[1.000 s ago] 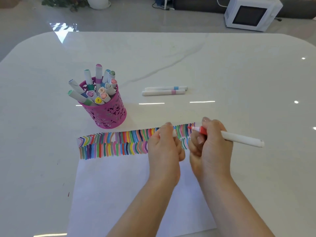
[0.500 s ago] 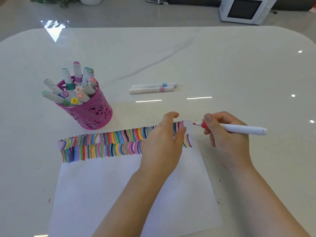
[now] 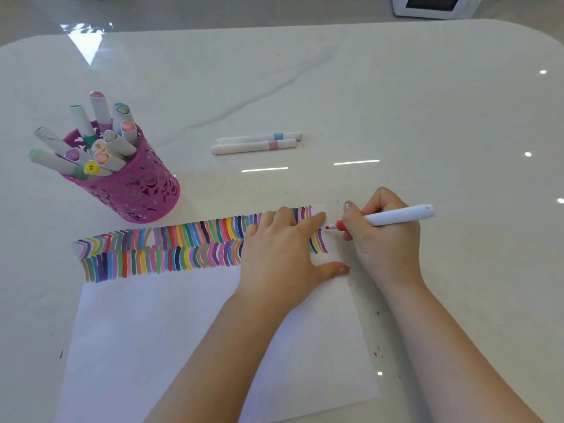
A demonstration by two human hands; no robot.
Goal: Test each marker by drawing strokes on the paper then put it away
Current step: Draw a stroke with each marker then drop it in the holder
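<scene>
A white sheet of paper (image 3: 189, 337) lies on the table, its top strip filled with two rows of coloured strokes (image 3: 171, 245). My left hand (image 3: 283, 254) presses flat on the paper's upper right part, fingers straight. My right hand (image 3: 384, 239) grips a white marker (image 3: 396, 215) with a red tip, uncapped; the tip is at the paper's right edge beside the last strokes. A pink perforated cup (image 3: 134, 187) at the left holds several capped markers. Two capped markers (image 3: 256, 143), one blue-banded and one pink-banded, lie side by side beyond the paper.
The glossy white marble table (image 3: 427, 117) extends far and right. A white microwave (image 3: 433, 4) stands on the floor beyond the table's far right corner. Small ink specks dot the table right of the paper.
My left hand has flattened onto the paper after being curled near the marker tip. My right hand has brought the red tip down to the paper's right edge.
</scene>
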